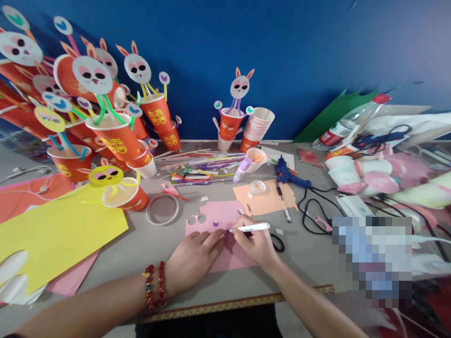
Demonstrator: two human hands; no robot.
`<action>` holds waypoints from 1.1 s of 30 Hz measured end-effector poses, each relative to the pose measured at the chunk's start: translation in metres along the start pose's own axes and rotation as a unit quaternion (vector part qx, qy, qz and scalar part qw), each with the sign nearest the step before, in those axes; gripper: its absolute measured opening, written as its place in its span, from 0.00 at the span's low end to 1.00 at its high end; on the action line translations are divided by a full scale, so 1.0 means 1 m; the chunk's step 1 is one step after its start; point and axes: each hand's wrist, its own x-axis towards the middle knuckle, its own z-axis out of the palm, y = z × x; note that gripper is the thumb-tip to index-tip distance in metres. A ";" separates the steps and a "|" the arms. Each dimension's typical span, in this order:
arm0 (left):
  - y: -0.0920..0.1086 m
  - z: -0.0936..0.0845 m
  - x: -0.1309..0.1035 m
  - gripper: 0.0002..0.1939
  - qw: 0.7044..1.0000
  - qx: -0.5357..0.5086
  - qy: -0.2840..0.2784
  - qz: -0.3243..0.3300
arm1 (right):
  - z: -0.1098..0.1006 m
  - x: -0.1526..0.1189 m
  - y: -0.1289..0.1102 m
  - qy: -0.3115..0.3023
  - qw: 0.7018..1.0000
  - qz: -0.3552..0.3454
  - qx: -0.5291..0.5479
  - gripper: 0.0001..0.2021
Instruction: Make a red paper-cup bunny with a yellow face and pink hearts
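Observation:
My right hand [255, 244] grips a white marker pen [257, 227], its tip pointing left at a small dark purple mark [226, 232] by my left fingertips. My left hand [193, 258] lies flat with its fingers stretched out on a sheet of pink paper [243, 258], which has round cut-outs along its left edge. Just above those fingertips rests a small paper disc [216, 225] with a purple heart on it. A black loop handle [278, 243] shows beside my right hand; the rest of that tool is hidden.
Rabbit-faced red paper cups [109, 136] crowd the left, near yellow paper [77, 230] and a tape roll [162, 209]. Coloured strips [204, 164] lie behind the pink sheet. A blue glue gun [291, 174] with a black cord and a plastic bottle [352, 123] are at the right.

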 end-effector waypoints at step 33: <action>-0.001 0.002 0.001 0.22 1.000 0.002 0.012 0.001 | 0.002 0.001 0.002 -0.016 1.000 -0.003 0.008 0.09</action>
